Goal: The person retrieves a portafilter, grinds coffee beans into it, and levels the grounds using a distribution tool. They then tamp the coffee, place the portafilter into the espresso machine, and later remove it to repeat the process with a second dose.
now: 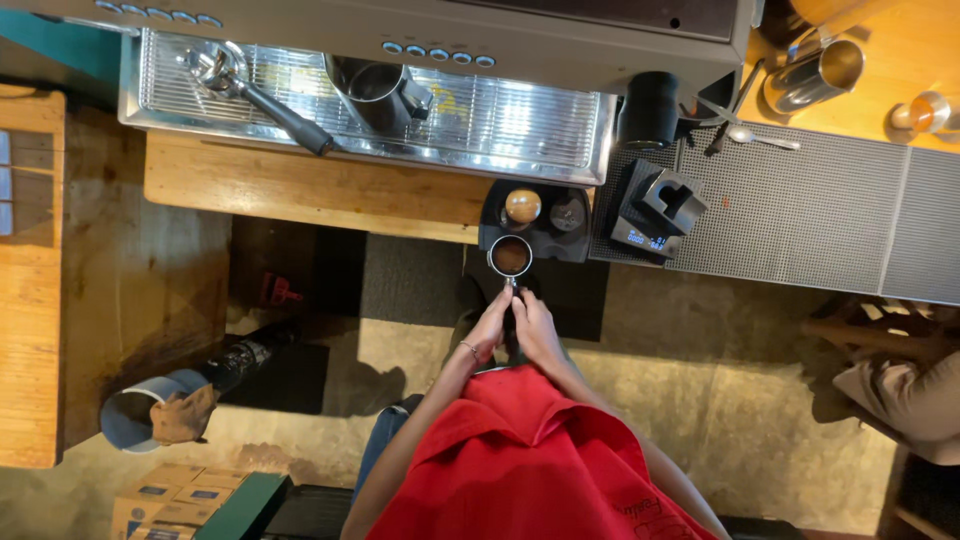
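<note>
Both my hands grip one handle: left hand (pixel 489 325) and right hand (pixel 535 328) closed around the portafilter (pixel 510 257), its basket full of grounds just ahead of my fingers, at the tamping mat (pixel 535 222). Tamper (pixel 522 206) stands just beyond. Step: dosing done, judged; tamping next needs one hand freed.

Portafilters: two were there, one with coffee grounds (pixel 510 256), one on the drip tray (pixel 262 98)
Metal pitchers: two (pixel 378 90) (pixel 815 75)
Tampers: one (pixel 522 207)
Scales: one (pixel 655 212)
Spoons: one (pixel 760 138)
Cardboard boxes: several (pixel 170 495)
</note>
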